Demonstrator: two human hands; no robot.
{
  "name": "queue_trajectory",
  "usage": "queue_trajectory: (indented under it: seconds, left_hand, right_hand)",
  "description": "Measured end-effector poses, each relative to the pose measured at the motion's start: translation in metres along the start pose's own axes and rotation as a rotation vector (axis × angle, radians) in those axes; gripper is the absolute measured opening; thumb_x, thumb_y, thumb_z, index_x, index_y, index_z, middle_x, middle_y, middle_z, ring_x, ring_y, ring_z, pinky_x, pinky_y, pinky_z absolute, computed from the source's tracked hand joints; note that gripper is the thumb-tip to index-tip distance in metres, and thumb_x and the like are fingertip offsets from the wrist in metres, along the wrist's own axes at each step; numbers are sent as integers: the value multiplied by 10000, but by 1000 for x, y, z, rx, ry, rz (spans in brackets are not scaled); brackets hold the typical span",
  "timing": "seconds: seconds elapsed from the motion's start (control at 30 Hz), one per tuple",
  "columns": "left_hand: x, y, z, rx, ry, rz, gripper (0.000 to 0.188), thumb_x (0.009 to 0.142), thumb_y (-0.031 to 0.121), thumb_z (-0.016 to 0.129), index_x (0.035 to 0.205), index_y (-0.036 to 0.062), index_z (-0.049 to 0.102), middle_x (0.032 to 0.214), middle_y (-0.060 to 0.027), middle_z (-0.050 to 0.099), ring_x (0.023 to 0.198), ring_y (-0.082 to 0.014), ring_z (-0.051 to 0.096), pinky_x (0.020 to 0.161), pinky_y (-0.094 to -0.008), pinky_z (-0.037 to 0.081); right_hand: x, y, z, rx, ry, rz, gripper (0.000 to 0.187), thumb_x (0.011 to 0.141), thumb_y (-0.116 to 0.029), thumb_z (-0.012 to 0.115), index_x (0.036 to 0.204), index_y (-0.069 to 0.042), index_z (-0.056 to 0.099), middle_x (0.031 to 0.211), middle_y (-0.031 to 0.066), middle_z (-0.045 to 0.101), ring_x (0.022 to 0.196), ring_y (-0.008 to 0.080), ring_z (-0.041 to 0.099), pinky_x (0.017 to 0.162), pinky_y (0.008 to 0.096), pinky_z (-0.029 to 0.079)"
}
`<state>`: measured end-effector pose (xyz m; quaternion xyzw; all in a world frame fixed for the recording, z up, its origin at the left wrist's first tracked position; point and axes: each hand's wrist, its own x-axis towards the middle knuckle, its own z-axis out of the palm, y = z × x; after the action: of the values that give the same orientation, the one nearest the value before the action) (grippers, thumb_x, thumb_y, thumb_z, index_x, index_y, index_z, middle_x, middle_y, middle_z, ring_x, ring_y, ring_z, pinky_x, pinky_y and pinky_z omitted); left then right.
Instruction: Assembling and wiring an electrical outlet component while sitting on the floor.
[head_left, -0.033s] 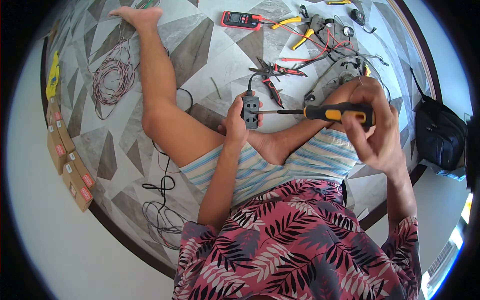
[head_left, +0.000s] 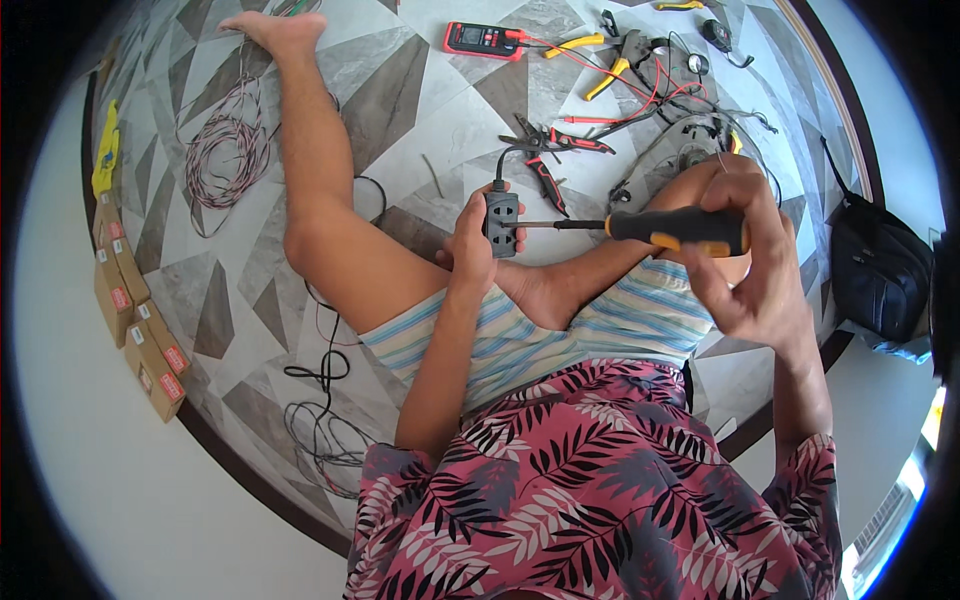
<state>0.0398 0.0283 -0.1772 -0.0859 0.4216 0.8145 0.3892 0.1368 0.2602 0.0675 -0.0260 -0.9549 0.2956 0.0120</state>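
Note:
My left hand [head_left: 473,238] is wrapped around a small dark grey extension socket [head_left: 502,242], its face with several outlet holes turned up. A black cord runs from its far end toward the tools. In my right hand [head_left: 765,265] is a screwdriver [head_left: 660,229] with a black and yellow handle, gripped between fingers and thumb. Its shaft lies roughly level, pointing left, and the tip meets the middle of the socket's face. Whether a screw sits under the tip is too small to tell. Just beyond the socket lie red and black pliers [head_left: 546,185] on the floor.
Beyond are a red multimeter [head_left: 484,41], yellow-handled pliers [head_left: 606,78], tangled wires [head_left: 690,95] and a tape measure [head_left: 716,35]. To the left lie coiled wire [head_left: 228,150], black cable [head_left: 325,430] and cardboard boxes [head_left: 150,340]. A black bag [head_left: 878,262] stands at right.
The screwdriver handle has turned slightly about its own axis, its yellow patch now lower, with small shifts of my right fingers. My left hand and the extension socket stay in place.

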Motion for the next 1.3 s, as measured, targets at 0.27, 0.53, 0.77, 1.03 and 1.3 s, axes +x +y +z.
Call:
queue_trajectory:
  seconds: [0.27, 0.53, 0.77, 1.03, 1.3]
  left_hand:
    - [4, 7, -1, -107, 20, -56, 448, 1028, 398, 337, 1254, 51, 510, 974, -141, 611, 668, -213, 593, 556, -354, 496]
    - [18, 34, -10, -8, 71, -105, 445, 1015, 393, 375, 1247, 50, 536, 968, -120, 618, 705, -217, 574, 590, -353, 474]
    - [51, 59, 3, 32, -105, -141, 449, 1013, 396, 377, 1229, 44, 553, 938, -123, 643, 673, -210, 612, 555, -351, 496]
    - [37, 93, 36, 314, -320, -243, 467, 1017, 422, 377, 1223, 31, 530, 945, -106, 614, 645, -174, 593, 559, -300, 479]
    - [-6, 79, 38, 509, -401, -348, 445, 1031, 389, 385, 1301, 46, 477, 940, -89, 650, 629, -109, 602, 545, -243, 493]
  right_hand:
    - [1, 2, -6, 187, 39, -14, 365, 723, -104, 756, 1053, 7, 648, 930, 154, 663, 862, 298, 627, 828, 358, 470]
    - [-23, 46, -17, 398, 86, 272, 282, 770, -3, 653, 1041, 63, 614, 976, 116, 648, 919, 176, 648, 835, 285, 488]
    - [-36, 136, 101, 473, -160, 237, 346, 757, 12, 720, 1091, 14, 629, 1006, 106, 668, 963, 200, 633, 846, 299, 491]
    - [7, 137, 167, 320, -305, 114, 338, 715, 29, 683, 1044, 13, 611, 984, 167, 673, 929, 289, 659, 835, 350, 510]
    - [71, 164, 152, -191, 94, 30, 241, 720, -30, 649, 959, -51, 657, 927, 134, 656, 937, 316, 642, 799, 427, 522]
